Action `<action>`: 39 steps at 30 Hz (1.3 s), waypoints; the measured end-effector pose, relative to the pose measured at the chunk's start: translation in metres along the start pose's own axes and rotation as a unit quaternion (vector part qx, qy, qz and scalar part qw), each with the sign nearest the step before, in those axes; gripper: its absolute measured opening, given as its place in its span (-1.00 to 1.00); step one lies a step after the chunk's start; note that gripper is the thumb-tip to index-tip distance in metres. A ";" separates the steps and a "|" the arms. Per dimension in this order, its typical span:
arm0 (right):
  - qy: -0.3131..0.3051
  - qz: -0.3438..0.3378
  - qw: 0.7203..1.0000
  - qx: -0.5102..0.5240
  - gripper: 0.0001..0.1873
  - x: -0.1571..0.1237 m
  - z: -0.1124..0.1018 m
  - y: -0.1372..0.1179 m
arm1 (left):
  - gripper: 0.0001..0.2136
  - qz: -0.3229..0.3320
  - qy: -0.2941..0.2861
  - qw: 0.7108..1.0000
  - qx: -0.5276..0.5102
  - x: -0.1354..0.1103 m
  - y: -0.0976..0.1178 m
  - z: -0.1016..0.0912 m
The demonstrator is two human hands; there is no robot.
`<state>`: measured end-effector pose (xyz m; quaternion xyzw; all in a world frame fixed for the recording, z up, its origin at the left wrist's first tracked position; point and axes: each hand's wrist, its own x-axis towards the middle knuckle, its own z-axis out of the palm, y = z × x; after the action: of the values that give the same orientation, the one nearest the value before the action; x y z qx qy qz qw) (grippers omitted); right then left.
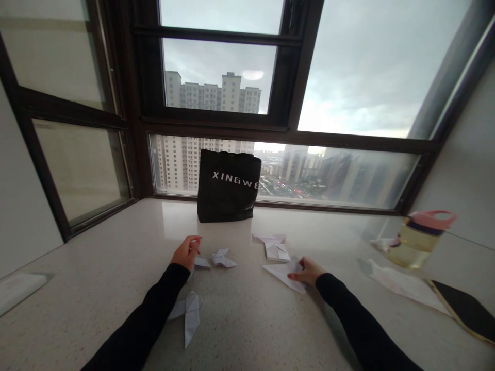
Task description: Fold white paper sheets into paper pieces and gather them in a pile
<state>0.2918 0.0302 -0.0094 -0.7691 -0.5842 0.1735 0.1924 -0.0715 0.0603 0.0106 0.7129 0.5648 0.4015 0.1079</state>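
Note:
My right hand [308,271] is closed on a folded white paper [277,273], whose pointed end reaches left along the windowsill. Just behind it lies a folded paper shape [277,251] with a square body and a wider strip at the far end. My left hand [186,252] is held with loosely bent fingers, thumb and index apart, and I see nothing between them. Beside and partly behind it is a small folded paper [202,263]. A winged folded paper [223,258] rests a little to its right. Nearer me, another folded paper [192,317] lies partly behind my left forearm.
A black paper bag [229,188] stands upright against the window. At the right are a bottle with a pink lid [415,242], a white tissue [402,283] and a dark phone [466,308]. A white object [21,289] lies at the left edge.

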 end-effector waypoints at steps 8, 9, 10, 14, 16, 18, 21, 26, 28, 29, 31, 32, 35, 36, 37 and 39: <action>0.120 -0.054 0.991 -0.009 -0.56 -0.013 -0.011 -0.010 | -0.76 -0.049 -0.034 0.988 0.141 -0.002 -0.011 0.001; 0.133 -0.066 0.989 -0.005 -0.60 -0.015 -0.015 -0.013 | -0.77 -0.059 -0.042 0.986 0.152 -0.003 -0.011 0.001; 0.146 -0.077 0.986 -0.002 -0.65 -0.017 -0.019 -0.017 | -0.76 -0.068 -0.050 0.984 0.160 -0.003 -0.010 0.001; 0.237 -0.163 0.956 0.056 -0.70 -0.030 -0.024 -0.039 | -0.72 -0.105 -0.081 0.976 0.173 -0.006 -0.008 0.000; 0.256 -0.227 0.935 0.090 -0.71 -0.038 -0.018 -0.052 | -0.66 -0.115 -0.099 0.974 0.167 -0.007 -0.007 0.001; 0.226 -0.270 0.930 0.104 -0.74 -0.048 -0.006 -0.066 | -0.61 -0.111 -0.111 0.976 0.152 -0.009 -0.006 0.002; 0.167 -0.329 0.923 0.107 -0.80 -0.064 0.017 -0.086 | -0.57 -0.093 -0.121 0.982 0.111 -0.011 -0.005 0.005; 0.083 -0.384 0.909 0.143 -0.80 -0.091 0.050 -0.110 | -0.54 -0.050 -0.140 0.989 0.003 -0.006 -0.004 0.011; 0.066 -0.372 0.912 0.162 -0.80 -0.097 0.057 -0.114 | -0.53 -0.038 -0.145 0.988 -0.020 -0.002 -0.004 0.012; 0.058 -0.365 0.914 0.168 -0.79 -0.099 0.060 -0.116 | -0.53 -0.035 -0.149 0.988 -0.021 -0.001 -0.005 0.012; 0.043 -0.352 0.919 0.174 -0.77 -0.100 0.065 -0.116 | -0.56 -0.035 -0.158 0.987 -0.006 0.000 -0.009 0.011; 0.035 -0.348 0.921 0.174 -0.76 -0.100 0.067 -0.116 | -0.57 -0.037 -0.162 0.986 0.008 -0.001 -0.011 0.009; 0.012 -0.342 0.925 0.167 -0.76 -0.099 0.070 -0.114 | -0.65 -0.046 -0.172 0.983 0.051 -0.005 -0.017 0.004; 0.008 -0.342 0.925 0.165 -0.76 -0.098 0.070 -0.114 | -0.68 -0.047 -0.177 0.981 0.059 -0.007 -0.018 0.003; 0.006 -0.342 0.925 0.165 -0.76 -0.099 0.070 -0.114 | -0.71 -0.046 -0.184 0.980 0.062 -0.008 -0.018 0.002; 0.010 -0.342 0.925 0.168 -0.77 -0.099 0.070 -0.114 | -0.75 -0.043 -0.206 0.976 0.055 -0.008 -0.017 0.002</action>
<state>0.1374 -0.0314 -0.0088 -0.4810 -0.7721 0.1849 0.3719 -0.0822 0.0597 -0.0046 0.7602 0.5815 0.2097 0.1998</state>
